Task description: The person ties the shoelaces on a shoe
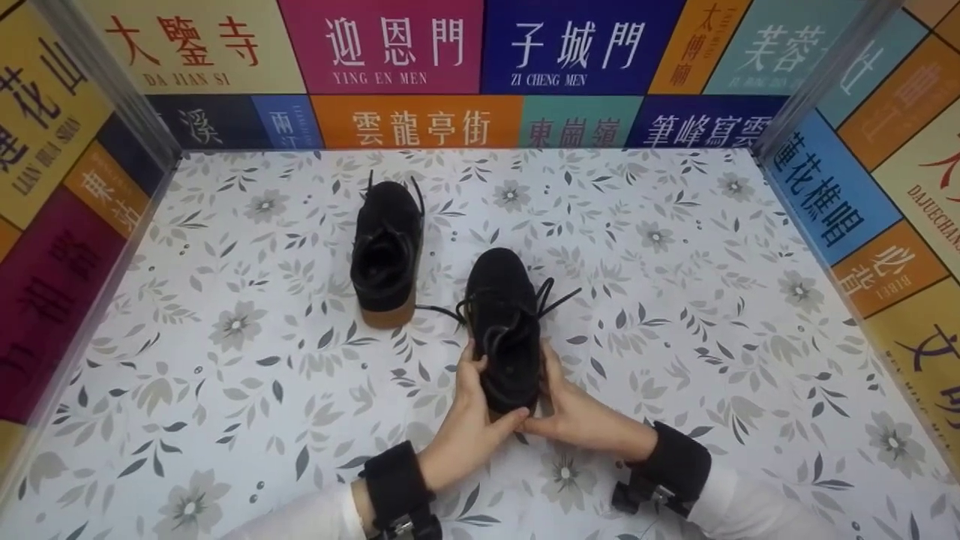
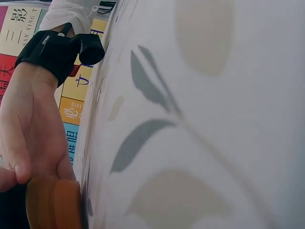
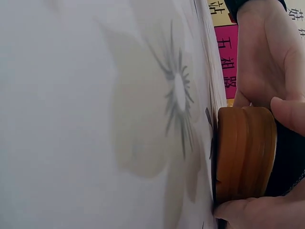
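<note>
A black lace-up shoe with a brown heel stands at the centre of the head view, the near shoe, its toe pointing away from me. My left hand grips its left side, thumb behind the heel. From the other side my right hand holds it, and the two thumbs nearly meet at the back. Both wrist views show the brown heel low against the tabletop. Farther off to the left is the matching shoe, also toe-away, touched by neither hand.
White floral paper covers the tabletop. Coloured panels with large lettering wall the back and both sides. A loose black lace stretches between the two shoes, and another lace sticks out to the right.
</note>
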The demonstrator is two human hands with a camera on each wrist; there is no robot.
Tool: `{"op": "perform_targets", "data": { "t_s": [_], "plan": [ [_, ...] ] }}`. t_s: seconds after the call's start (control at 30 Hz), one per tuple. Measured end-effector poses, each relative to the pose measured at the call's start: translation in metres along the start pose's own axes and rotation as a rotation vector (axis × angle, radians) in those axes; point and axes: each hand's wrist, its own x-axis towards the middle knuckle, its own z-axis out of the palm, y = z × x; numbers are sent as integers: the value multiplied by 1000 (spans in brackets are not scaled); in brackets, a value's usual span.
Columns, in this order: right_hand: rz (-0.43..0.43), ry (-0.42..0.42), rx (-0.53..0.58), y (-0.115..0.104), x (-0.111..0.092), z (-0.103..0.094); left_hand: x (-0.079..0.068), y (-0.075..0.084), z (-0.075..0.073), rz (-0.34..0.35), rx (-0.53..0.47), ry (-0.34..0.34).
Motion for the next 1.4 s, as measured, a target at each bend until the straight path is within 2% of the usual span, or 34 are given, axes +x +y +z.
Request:
{"op": "perform_targets", "data": {
  "t_s": [0.13, 0.27, 0.4, 0.57, 0.67, 0.83, 1.03, 1.17, 1.3, 1.4],
  "plan": [
    [27, -58, 76, -1, -2, -6, 1, 3, -8, -4, 31, -50],
    [64, -117, 162, -4, -3, -15, 0, 6, -17, -41, 50, -100],
    [109, -119, 190, -8, -5, -27, 0, 9, -24, -85, 27, -71],
    [192, -39, 178, -13, -2, -39, 11, 11, -30, -124, -46, -15],
    [193, 26, 153, -15, 3, -45, 22, 15, -34, -136, -80, 15],
    [172, 93, 186, -16, 14, -53, 38, 24, -37, -162, -122, 63],
    [176, 132, 243, -14, 25, -58, 49, 31, -28, -209, -107, 58],
    [171, 166, 205, -14, 34, -60, 58, 30, -21, -209, -124, 73],
    [148, 180, 181, -15, 40, -63, 67, 31, -19, -220, -177, 103],
    [149, 172, 208, -17, 42, -65, 73, 32, -19, -255, -265, 96]
  ]
}}
